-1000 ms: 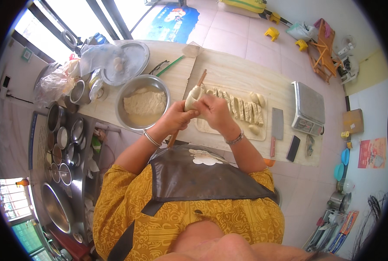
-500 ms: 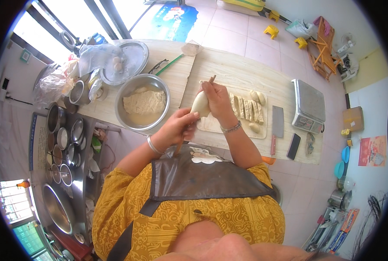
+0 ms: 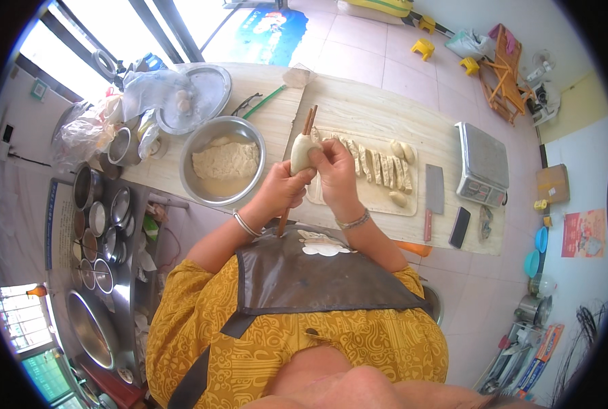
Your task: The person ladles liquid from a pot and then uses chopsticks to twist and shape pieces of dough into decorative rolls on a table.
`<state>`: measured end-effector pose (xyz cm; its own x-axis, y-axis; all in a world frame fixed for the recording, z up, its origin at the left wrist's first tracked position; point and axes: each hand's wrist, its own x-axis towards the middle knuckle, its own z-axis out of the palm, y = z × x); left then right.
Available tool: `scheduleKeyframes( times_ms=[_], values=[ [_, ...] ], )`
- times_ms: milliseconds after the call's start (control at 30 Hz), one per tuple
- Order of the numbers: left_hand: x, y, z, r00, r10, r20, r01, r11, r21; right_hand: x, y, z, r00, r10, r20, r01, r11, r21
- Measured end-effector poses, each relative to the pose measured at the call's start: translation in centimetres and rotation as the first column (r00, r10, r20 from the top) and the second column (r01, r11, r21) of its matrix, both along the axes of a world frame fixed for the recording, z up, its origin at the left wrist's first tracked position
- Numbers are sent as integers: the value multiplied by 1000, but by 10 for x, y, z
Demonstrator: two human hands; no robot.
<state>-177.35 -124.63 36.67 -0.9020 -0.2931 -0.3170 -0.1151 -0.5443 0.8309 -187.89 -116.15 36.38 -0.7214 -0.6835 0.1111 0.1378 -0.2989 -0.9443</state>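
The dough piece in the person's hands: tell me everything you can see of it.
The dough piece is pale cream, smooth, rounded and soft-looking. It appears wrapped around thin brown sticks, which jut from its far end. The left hand grips its near end, partly hiding it; the right hand presses its right side. It is held between the metal bowl and the dough strips.

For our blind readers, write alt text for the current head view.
Bare hands grip pale dough with brown sticks protruding from its far end, at a table. Dough strips on a board and a cleaver lie to the right; a metal bowl of dough stands left.
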Motion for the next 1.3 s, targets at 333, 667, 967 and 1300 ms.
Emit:
scheduleKeyframes(
  times_ms=[333,667,967,1300],
  values=[
    [-8,-3,7,996,81,24,-84,984,158,-8,-8,-10,919,-214,-331,235,972,25],
    [8,-13,-11,941,-244,-235,332,799,502,1,-25,-11,943,-9,332,42,995,-93],
    [-2,15,-1,983,115,-142,-137,978,-157,-5,-23,-5,955,-207,-211,207,978,-22],
    [1,-23,-26,849,-374,-374,523,482,703,-6,-7,3,980,110,163,-93,989,-111]
  ],
)
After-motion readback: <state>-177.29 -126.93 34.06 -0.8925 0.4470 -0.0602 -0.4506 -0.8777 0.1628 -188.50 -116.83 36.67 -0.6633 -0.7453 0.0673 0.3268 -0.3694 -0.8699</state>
